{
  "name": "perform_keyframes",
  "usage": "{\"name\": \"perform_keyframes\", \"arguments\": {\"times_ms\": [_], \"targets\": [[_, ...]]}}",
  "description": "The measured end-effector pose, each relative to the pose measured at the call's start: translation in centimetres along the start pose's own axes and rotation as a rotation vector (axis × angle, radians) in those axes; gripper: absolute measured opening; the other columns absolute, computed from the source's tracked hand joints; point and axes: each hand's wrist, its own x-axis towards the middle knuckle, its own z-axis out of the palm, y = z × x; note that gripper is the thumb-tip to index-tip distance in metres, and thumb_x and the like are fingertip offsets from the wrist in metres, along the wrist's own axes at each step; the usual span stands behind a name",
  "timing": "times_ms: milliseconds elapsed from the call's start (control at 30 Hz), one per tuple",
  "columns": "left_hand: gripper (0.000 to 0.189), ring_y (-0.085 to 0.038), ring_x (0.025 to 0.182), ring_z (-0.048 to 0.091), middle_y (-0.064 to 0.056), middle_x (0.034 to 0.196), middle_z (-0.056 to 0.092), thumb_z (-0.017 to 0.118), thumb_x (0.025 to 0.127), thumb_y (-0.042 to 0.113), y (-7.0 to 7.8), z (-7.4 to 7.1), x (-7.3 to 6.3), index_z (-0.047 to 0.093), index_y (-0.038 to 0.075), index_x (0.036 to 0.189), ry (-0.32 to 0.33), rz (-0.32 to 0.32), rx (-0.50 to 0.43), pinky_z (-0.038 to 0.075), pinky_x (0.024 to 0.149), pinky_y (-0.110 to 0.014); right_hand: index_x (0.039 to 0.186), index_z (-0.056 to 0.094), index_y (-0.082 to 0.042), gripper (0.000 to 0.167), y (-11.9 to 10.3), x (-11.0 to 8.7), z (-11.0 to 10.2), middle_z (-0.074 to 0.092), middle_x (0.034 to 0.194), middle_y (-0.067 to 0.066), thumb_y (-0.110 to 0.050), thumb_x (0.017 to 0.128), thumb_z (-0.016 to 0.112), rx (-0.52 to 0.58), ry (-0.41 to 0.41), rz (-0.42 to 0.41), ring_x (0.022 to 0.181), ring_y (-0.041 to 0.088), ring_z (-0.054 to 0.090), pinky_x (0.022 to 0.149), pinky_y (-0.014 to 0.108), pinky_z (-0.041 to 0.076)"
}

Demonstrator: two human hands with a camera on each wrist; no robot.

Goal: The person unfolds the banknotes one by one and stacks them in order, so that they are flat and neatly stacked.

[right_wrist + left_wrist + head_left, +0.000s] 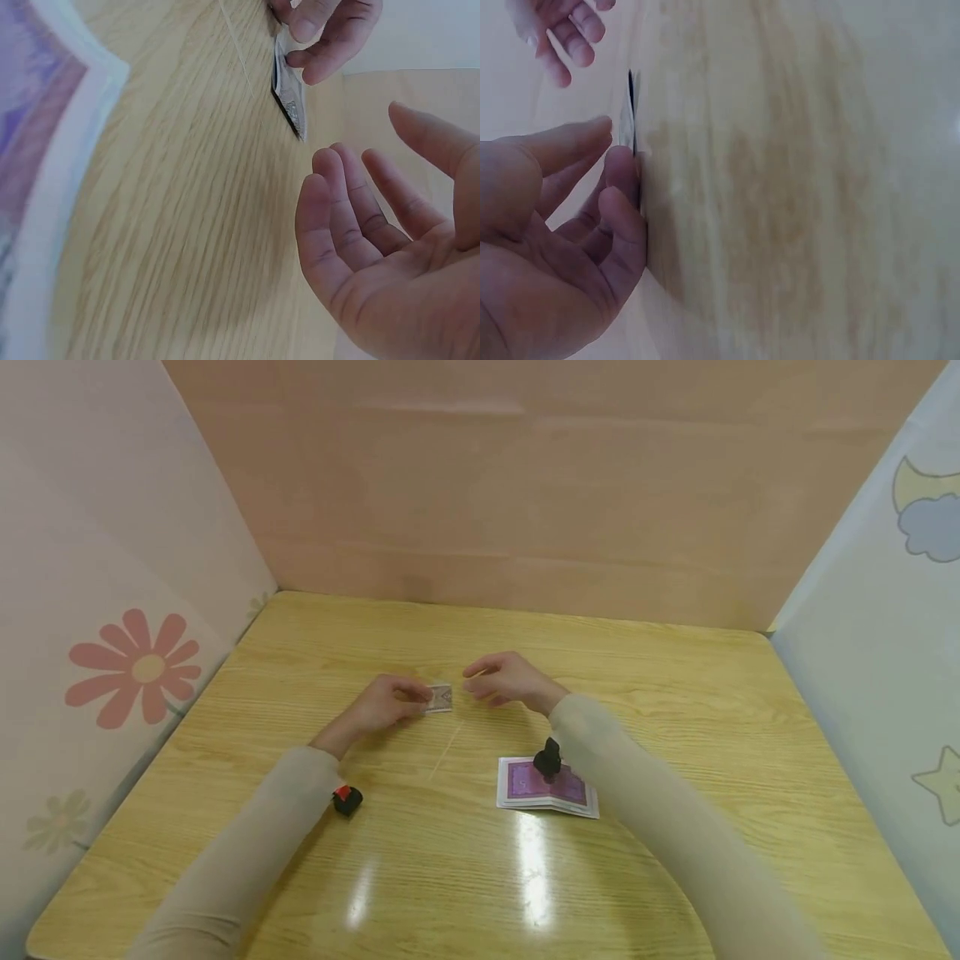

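My left hand [386,703] pinches the near end of a small flat rectangular piece [441,698] with a grey-brown printed pattern. In the right wrist view, that patterned piece [291,97] shows a dark underside and a shiny pale corner, low over the wooden table. Thumb and fingers of the left hand [562,217] cover part of it, and the piece appears edge-on there. Just right of its free end hovers my right hand [510,681], fingers loosely bent and apart, with nothing in them. The right wrist view shows that right hand [382,240] palm up toward the camera.
A folded, purple-printed paper stack [525,782] with white borders lies below the right forearm. A thin pale line [446,752] runs along the wooden table [675,710]. Black wrist devices [347,800] sit at both sleeves. A pinkish wall [487,485] stands behind, with decorated side walls.
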Motion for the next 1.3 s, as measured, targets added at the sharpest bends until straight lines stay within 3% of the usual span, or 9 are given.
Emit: {"name": "perform_keyframes", "arguments": {"times_ms": [267, 500, 700, 1000, 1133, 1300], "targets": [[0.021, -0.028, 0.111, 0.059, -0.014, 0.114, 0.071, 0.072, 0.091, -0.001, -0.5, 0.3, 0.5, 0.076, 0.002, 0.112, 0.04, 0.077, 0.145, 0.048, 0.089, -0.039, 0.13, 0.063, -0.001, 0.038, -0.1, 2.4, 1.1, 0.071, 0.115, 0.016, -0.017, 0.096, 0.069, -0.044, 0.019, 0.041, 0.103, 0.028, 0.069, 0.087, 0.039, 0.055], [0.02, -0.03, 0.115, 0.059, -0.014, 0.117, 0.07, 0.069, 0.092, -0.002, -0.4, 0.4, 0.7, 0.076, 0.003, 0.111, 0.022, 0.07, 0.172, 0.047, 0.097, -0.047, 0.125, 0.065, 0.003, 0.034, -0.3, 3.6, 1.8, 0.071, 0.09, 0.013, -0.012, 0.094, 0.068, -0.029, 0.028, 0.042, 0.071, 0.017, 0.062, 0.063, 0.029, 0.051], [0.021, -0.03, 0.118, 0.058, -0.013, 0.117, 0.069, 0.069, 0.093, -0.001, -0.2, 0.4, 0.8, 0.076, 0.004, 0.111, 0.011, 0.064, 0.186, 0.045, 0.102, -0.048, 0.122, 0.067, 0.003, 0.032, -0.5, 3.9, 2.2, 0.069, 0.084, 0.01, -0.014, 0.094, 0.068, -0.071, 0.038, 0.054, 0.07, 0.017, 0.063, 0.061, 0.028, 0.051], [0.02, -0.029, 0.115, 0.057, -0.012, 0.117, 0.068, 0.069, 0.093, 0.0, 0.0, 0.4, 0.7, 0.076, 0.005, 0.111, 0.005, 0.039, 0.191, 0.045, 0.099, -0.046, 0.111, 0.074, 0.001, 0.023, -0.4, 4.3, 2.4, 0.071, 0.083, 0.01, -0.014, 0.095, 0.068, -0.137, 0.056, 0.074, 0.069, 0.017, 0.064, 0.059, 0.027, 0.05], [0.02, -0.026, 0.1, 0.06, -0.012, 0.118, 0.067, 0.068, 0.094, 0.0, -0.1, 0.4, 0.8, 0.075, 0.006, 0.112, -0.002, 0.018, 0.194, 0.053, 0.083, -0.038, 0.109, 0.073, 0.001, 0.02, -0.4, 4.3, 2.6, 0.07, 0.079, 0.01, -0.011, 0.093, 0.07, -0.141, 0.073, 0.065, 0.066, 0.015, 0.062, 0.055, 0.025, 0.047], [0.02, -0.02, 0.08, 0.06, -0.014, 0.117, 0.066, 0.068, 0.094, -0.001, 0.0, 0.4, 0.7, 0.075, 0.004, 0.112, -0.006, 0.017, 0.17, 0.052, 0.065, -0.028, 0.105, 0.071, -0.001, 0.017, -0.4, 4.4, 2.7, 0.07, 0.077, 0.009, -0.01, 0.091, 0.073, -0.151, 0.11, 0.073, 0.063, 0.015, 0.063, 0.053, 0.025, 0.046]]}}
